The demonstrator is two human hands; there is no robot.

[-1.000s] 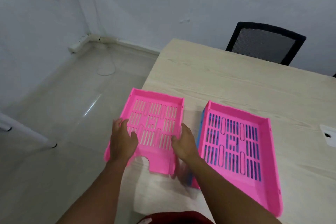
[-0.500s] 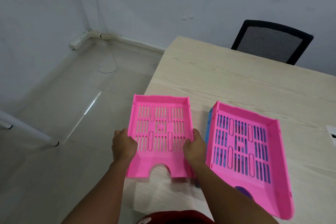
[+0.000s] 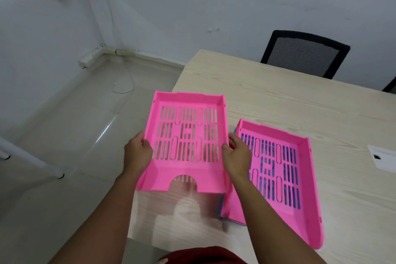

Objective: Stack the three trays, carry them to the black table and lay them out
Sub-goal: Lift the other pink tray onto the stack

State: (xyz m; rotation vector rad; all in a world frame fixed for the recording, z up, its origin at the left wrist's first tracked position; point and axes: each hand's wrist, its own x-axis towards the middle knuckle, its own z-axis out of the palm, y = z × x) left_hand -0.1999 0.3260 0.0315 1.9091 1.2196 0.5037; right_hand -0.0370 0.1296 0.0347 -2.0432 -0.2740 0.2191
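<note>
Pale wood-grain tabletop (image 3: 278, 100) carries a pink tray (image 3: 300, 178) nested on a blue one (image 3: 221, 206), while left hand (image 3: 137, 154) and right hand (image 3: 236, 156) fingers clamp the side walls of a lifted pink slotted tray (image 3: 188, 135), seemingly light, rigid, best gripped mid-wall.

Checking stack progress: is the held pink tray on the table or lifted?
Lifted: both hands grip the pink tray by its sides; its shadow falls on the table below.

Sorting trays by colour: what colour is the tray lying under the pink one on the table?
Blue, showing through the pink tray's slots in the head view.
</note>
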